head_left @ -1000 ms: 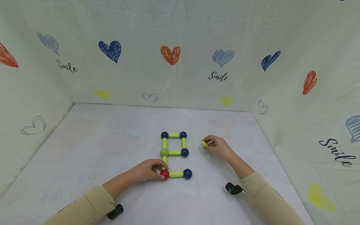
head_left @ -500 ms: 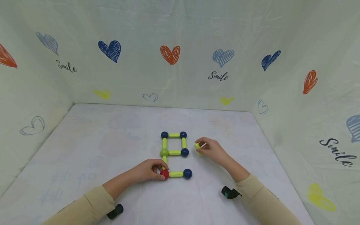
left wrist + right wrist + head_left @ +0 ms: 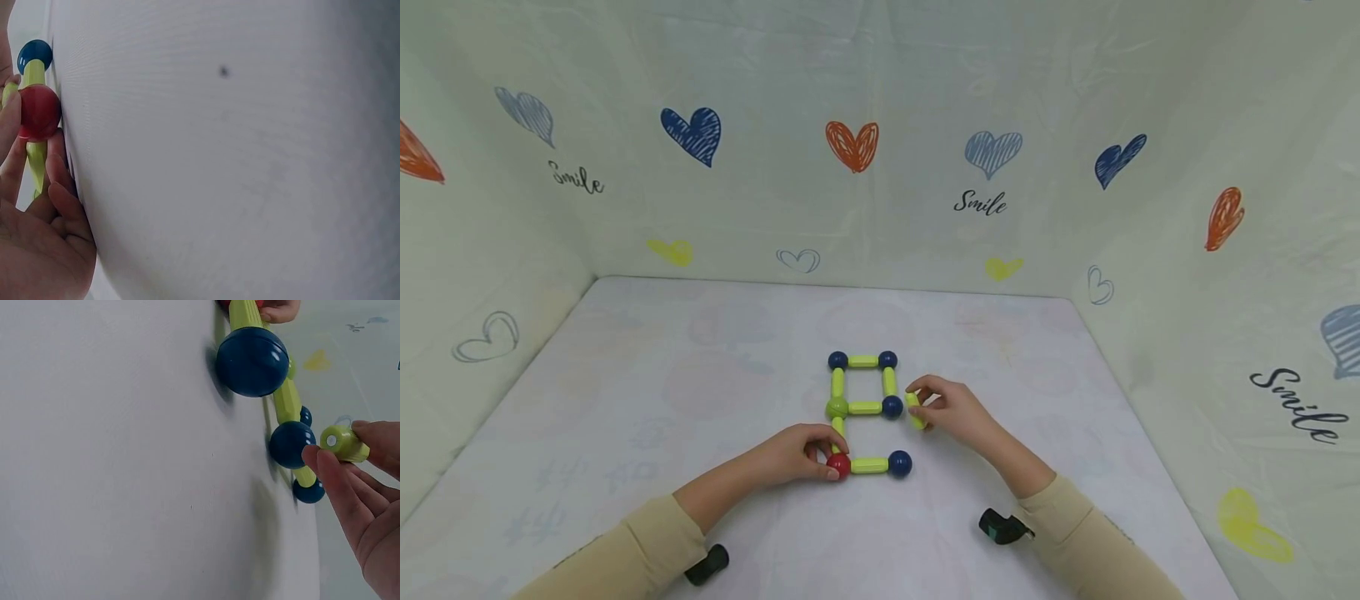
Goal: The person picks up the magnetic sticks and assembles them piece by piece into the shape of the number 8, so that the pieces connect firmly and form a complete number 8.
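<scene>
A flat figure of balls joined by yellow-green rods lies on the table. My left hand [image 3: 797, 454] grips the red ball [image 3: 839, 466] at its near left corner. From that ball one rod runs up to a green ball [image 3: 837, 407], and another rod [image 3: 869, 465] runs right to a blue ball [image 3: 899, 464]. Above, rods and blue balls close a square with the green one. My right hand [image 3: 951, 410] pinches a loose yellow-green rod [image 3: 916, 412] just right of the square's lower right blue ball [image 3: 892, 407]; a pale round end of the rod [image 3: 334, 441] shows in the right wrist view.
The white table [image 3: 715, 350] carries the figure near its middle. Behind and beside it hangs a pale cloth [image 3: 910, 75] printed with hearts. Dark devices stick out by both sleeves, one near the left cuff [image 3: 707, 565] and one near the right cuff [image 3: 1003, 527].
My right hand has moved left and slightly nearer with the rod, which has turned from pointing sideways to slanting along the table. The left hand has stayed on the red ball.
</scene>
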A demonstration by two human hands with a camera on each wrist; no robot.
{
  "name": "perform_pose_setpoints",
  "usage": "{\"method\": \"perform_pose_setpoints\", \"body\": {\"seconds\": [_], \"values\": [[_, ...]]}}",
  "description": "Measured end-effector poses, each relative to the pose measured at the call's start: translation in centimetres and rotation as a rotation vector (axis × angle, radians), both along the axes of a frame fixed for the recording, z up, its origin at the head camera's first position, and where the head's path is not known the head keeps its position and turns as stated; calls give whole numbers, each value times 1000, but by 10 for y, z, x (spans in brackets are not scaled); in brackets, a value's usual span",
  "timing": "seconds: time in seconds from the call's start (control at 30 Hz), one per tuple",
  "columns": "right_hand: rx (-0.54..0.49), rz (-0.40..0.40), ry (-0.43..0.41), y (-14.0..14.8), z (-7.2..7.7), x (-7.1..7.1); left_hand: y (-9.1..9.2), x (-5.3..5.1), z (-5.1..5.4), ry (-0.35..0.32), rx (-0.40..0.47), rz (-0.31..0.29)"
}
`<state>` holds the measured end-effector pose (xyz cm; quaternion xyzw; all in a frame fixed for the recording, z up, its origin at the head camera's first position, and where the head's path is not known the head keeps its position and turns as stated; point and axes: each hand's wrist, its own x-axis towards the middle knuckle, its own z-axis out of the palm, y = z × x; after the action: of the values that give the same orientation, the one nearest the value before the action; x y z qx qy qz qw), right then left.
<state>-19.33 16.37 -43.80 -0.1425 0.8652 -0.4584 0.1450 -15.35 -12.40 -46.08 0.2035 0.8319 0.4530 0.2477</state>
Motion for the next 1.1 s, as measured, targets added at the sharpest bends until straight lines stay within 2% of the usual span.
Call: {"method": "perform_pose_setpoints", "body": {"seconds": [0.27, 0.67, 1.1], "values": [[-21, 42, 1, -6, -2, 7, -1, -2, -2, -11, -7, 2], [-5, 35, 15, -16, -9, 9, -2, -5, -3, -15, 0, -12], [-10, -26, -8, -22, -15, 13, -3, -4, -3, -14, -1, -17]]}}
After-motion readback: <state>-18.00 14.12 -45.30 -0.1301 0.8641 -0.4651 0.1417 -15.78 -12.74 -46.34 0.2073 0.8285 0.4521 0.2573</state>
